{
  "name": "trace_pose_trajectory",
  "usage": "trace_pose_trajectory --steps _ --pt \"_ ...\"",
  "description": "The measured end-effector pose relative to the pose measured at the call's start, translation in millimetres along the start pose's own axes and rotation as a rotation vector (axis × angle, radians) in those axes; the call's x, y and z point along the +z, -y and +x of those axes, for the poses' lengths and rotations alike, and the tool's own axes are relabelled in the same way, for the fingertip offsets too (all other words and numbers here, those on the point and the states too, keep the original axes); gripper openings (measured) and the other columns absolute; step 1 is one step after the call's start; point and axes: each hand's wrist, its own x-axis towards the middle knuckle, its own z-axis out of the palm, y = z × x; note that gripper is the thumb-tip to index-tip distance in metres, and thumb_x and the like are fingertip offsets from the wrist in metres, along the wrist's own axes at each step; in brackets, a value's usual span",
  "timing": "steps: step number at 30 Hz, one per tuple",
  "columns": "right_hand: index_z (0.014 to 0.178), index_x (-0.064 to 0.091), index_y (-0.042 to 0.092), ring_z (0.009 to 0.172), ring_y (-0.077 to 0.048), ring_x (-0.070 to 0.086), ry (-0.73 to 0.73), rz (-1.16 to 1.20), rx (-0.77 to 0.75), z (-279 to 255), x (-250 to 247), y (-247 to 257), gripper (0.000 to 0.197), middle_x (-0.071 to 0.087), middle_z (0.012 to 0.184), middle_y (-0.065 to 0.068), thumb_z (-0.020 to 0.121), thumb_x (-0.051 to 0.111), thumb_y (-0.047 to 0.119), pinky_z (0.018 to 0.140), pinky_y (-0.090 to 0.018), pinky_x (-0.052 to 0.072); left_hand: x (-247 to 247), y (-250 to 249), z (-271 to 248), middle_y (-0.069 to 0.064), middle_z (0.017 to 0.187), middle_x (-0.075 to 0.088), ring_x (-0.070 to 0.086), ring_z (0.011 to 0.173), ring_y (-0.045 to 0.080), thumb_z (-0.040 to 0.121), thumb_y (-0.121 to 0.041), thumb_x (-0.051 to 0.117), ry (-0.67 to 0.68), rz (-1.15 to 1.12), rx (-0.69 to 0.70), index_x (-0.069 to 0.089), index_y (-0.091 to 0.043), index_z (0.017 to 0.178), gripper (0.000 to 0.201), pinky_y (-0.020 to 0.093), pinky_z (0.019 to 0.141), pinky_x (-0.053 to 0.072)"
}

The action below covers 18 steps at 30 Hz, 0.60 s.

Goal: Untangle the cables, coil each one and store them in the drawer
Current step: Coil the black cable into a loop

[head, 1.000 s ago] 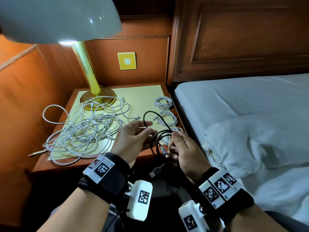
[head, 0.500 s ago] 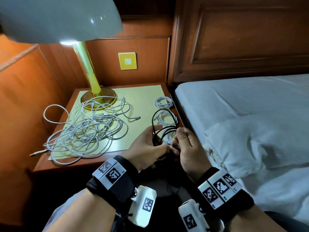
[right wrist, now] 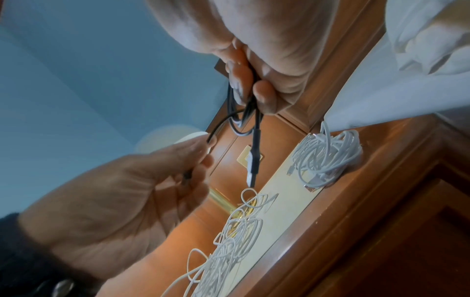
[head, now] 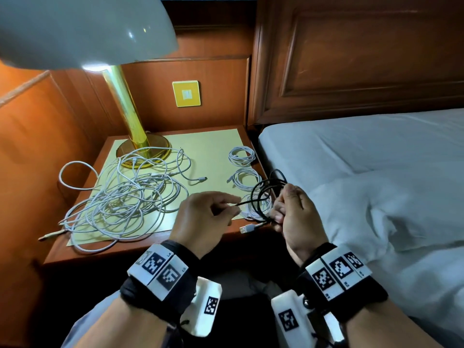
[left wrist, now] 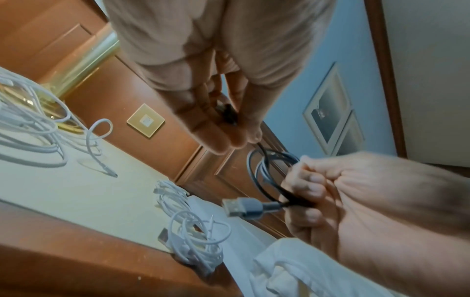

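Note:
A black cable is looped into a small coil above the nightstand's front right corner. My right hand grips the coil in its curled fingers, and the USB plug sticks out to the left. My left hand pinches the cable's free end between thumb and fingertips, pulled left of the coil. A big tangle of white cables lies on the left of the nightstand. Three coiled white cables lie along its right side. No drawer shows.
A brass lamp with a white shade stands at the back left of the nightstand. A bed with white sheets and a pillow lies close on the right. Wood panelling closes in the left and back.
My hands, close together half a second ago, have drawn apart. The left hand has pulled the black cable's end out to the left while the right hand keeps the coil.

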Motion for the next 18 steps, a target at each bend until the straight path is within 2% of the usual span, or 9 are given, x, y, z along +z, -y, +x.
trace_pose_trajectory --steps 2,5,7,10,13,14,16,18 --pt "0.074 0.036 0.019 0.046 -0.010 0.034 -0.068 0.063 0.001 7 -7 2 0.036 0.035 0.052 0.009 0.109 0.032 0.031 0.051 -0.029 0.022 -6 -1 -2 -0.006 0.065 0.070 0.066 0.059 0.012 0.085 -0.018 0.077 0.128 0.073 0.028 0.076 -0.031 0.085 0.013 0.023 0.064 0.053" --pt "0.076 0.038 0.019 0.045 -0.009 0.034 -0.159 0.203 -0.009 15 -20 11 0.035 0.036 0.051 0.009 0.109 0.032 0.030 0.051 -0.027 0.024 -8 0 -11 -0.002 0.066 0.070 0.067 0.062 0.017 0.083 -0.021 0.078 0.469 0.191 0.019 0.071 -0.026 0.086 0.009 0.025 0.064 0.050" --pt "0.076 0.040 0.019 0.046 -0.010 0.035 -0.161 0.268 0.000 14 -23 15 0.035 0.036 0.051 0.007 0.109 0.033 0.030 0.051 -0.027 0.025 -6 2 -13 -0.003 0.067 0.072 0.070 0.065 0.017 0.082 -0.024 0.079 0.551 0.239 -0.008 0.067 -0.024 0.086 0.012 0.027 0.065 0.052" --pt "0.076 0.041 0.018 0.049 -0.012 0.037 -0.074 0.316 0.021 7 -16 13 0.036 0.035 0.055 0.004 0.109 0.033 0.029 0.052 -0.028 0.026 -3 7 -10 -0.005 0.076 0.074 0.071 0.071 0.014 0.082 -0.035 0.079 0.553 0.210 -0.079 0.067 -0.026 0.089 0.016 0.030 0.069 0.054" --pt "0.076 0.042 0.017 0.053 -0.014 0.040 0.036 0.331 0.048 0 -5 6 0.036 0.036 0.059 0.002 0.108 0.033 0.028 0.052 -0.030 0.029 3 9 -9 -0.005 0.086 0.075 0.073 0.079 0.015 0.071 -0.069 0.070 0.522 0.122 -0.109 0.065 -0.027 0.096 0.048 0.036 0.077 0.057" --pt "0.077 0.042 0.016 0.053 -0.015 0.042 0.059 0.343 0.058 -2 -2 6 0.035 0.037 0.059 0.002 0.109 0.033 0.027 0.053 -0.030 0.029 6 9 -9 -0.001 0.087 0.075 0.073 0.080 0.019 0.070 -0.071 0.069 0.485 0.047 -0.127 0.064 -0.026 0.098 0.053 0.041 0.080 0.057" --pt "0.078 0.041 0.014 0.054 -0.015 0.046 0.085 0.350 0.072 -6 2 7 0.034 0.039 0.060 0.001 0.109 0.033 0.025 0.053 -0.031 0.029 12 5 -9 0.006 0.083 0.075 0.072 0.073 0.024 0.079 -0.058 0.073 0.369 -0.120 -0.172 0.063 -0.021 0.101 0.044 0.043 0.076 0.057" --pt "0.078 0.042 0.013 0.058 -0.015 0.052 0.093 0.320 0.074 -9 4 8 0.033 0.044 0.062 0.000 0.109 0.033 0.023 0.053 -0.031 0.031 16 2 -7 0.009 0.074 0.073 0.066 0.063 0.022 0.086 -0.042 0.074 0.272 -0.234 -0.210 0.061 -0.014 0.101 0.034 0.039 0.067 0.055"
